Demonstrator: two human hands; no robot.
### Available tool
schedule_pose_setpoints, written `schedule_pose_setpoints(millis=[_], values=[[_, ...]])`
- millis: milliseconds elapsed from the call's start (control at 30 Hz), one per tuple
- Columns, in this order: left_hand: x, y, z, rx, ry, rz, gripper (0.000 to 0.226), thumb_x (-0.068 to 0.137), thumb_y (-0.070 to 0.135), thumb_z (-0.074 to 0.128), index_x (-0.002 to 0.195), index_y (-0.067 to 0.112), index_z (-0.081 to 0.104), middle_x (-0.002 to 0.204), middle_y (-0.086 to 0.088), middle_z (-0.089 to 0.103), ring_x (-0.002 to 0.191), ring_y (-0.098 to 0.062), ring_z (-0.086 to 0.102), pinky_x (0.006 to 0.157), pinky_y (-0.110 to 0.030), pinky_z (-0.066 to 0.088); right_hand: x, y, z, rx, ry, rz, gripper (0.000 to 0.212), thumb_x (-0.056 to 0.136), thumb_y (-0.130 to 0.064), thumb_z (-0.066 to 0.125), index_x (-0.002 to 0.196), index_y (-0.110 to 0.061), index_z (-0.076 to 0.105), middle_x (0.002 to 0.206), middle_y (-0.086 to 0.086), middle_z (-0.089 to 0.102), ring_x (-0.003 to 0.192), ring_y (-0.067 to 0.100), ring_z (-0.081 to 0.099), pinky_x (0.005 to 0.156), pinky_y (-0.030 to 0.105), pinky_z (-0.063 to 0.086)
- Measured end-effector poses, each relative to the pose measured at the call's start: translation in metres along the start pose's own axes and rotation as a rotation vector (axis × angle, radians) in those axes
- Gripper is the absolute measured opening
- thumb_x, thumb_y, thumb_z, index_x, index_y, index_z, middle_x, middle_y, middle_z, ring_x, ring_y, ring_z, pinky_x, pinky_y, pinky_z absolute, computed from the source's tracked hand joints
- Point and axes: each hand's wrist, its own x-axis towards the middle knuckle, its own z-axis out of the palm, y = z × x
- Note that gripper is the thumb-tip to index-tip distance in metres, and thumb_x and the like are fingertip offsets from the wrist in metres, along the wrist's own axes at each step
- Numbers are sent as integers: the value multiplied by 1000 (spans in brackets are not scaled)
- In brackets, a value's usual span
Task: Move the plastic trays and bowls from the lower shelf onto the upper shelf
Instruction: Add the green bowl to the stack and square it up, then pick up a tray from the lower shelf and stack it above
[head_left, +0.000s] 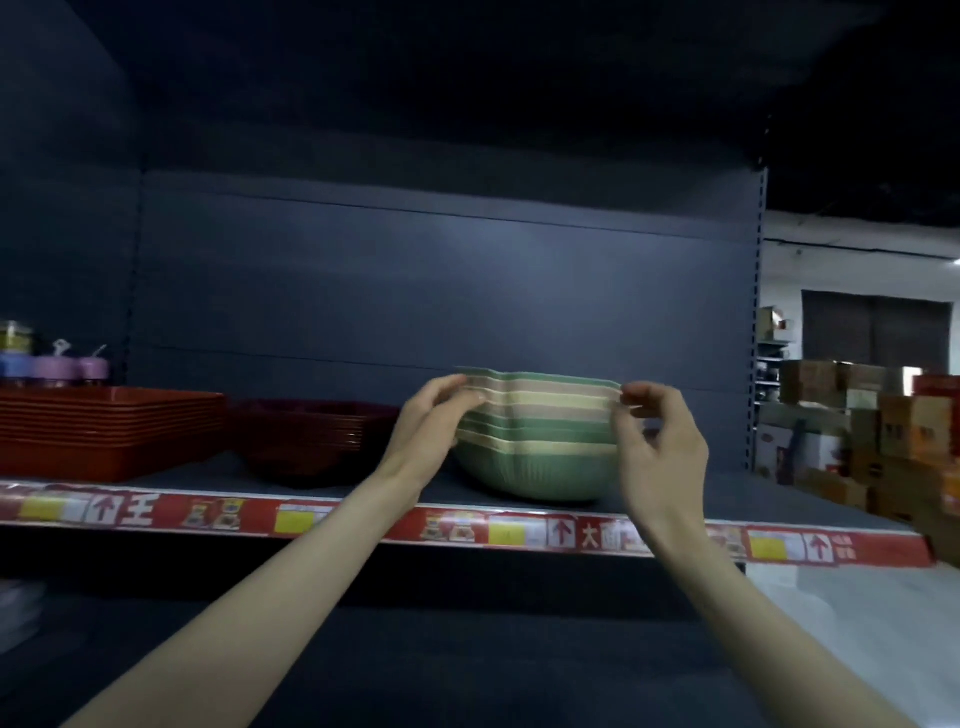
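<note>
So you've got the nested stack of green and beige plastic bowls right between your hands, and its base looks to be down on the dark upper shelf. Your left hand has its fingers curled onto the rim on its side. Your right hand pinches the rim on the opposite side, so both hands are gripping the stack.

Just left of your left hand there's a stack of dark red plastic bowls, and further left a pile of flat red plastic trays, both on that same shelf. I'd say most of the job is done.

Under your forearms, the dark lower shelf shows no trays or bowls that I can make out. There's just something pale at its far left edge, too blurry to name. What's left, I reckon: let go of this stack and check that corner.
</note>
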Motion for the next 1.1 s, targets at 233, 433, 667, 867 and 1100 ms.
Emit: schedule_pose_setpoints(millis=[233, 433, 667, 867, 1100], values=[[-31, 26, -70, 152, -11, 100, 20, 96, 31, 72, 115, 35, 76, 113, 11, 77, 110, -8, 70, 88, -33, 61, -37, -62, 56, -3, -266, -159, 18, 98, -11, 66, 112, -22, 71, 108, -7, 72, 98, 3, 64, 87, 16, 47], [-46, 40, -156, 530, 73, 52, 24, 79, 50, 72, 100, 40, 79, 93, 14, 79, 96, -4, 72, 92, -33, 56, -50, -112, 122, -119, -541, -189, 42, 91, -48, 51, 120, -24, 71, 112, -9, 73, 109, 12, 64, 101, 36, 50], [-57, 48, -248, 862, 127, -37, 12, 92, 36, 68, 91, 32, 79, 88, 15, 78, 86, -3, 69, 74, -22, 48, -62, -147, 187, -293, -815, -170, 34, 97, -56, 54, 116, -31, 67, 98, -18, 66, 105, 16, 64, 96, 41, 53], [-62, 47, -312, 1099, 175, -125, 14, 91, 35, 65, 87, 31, 78, 96, 6, 78, 94, -17, 71, 86, -31, 56, -77, -172, 240, -372, -940, -203, 39, 95, -55, 54, 121, -29, 67, 116, -3, 71, 111, 27, 64, 97, 44, 54], [-54, 44, -375, 1227, 240, -249, 24, 84, 38, 57, 102, 30, 71, 102, 0, 73, 97, -26, 68, 88, -37, 58, -99, -193, 297, -364, -963, -232, 32, 92, -47, 55, 112, -25, 68, 115, 4, 69, 104, 31, 64, 93, 43, 55]])
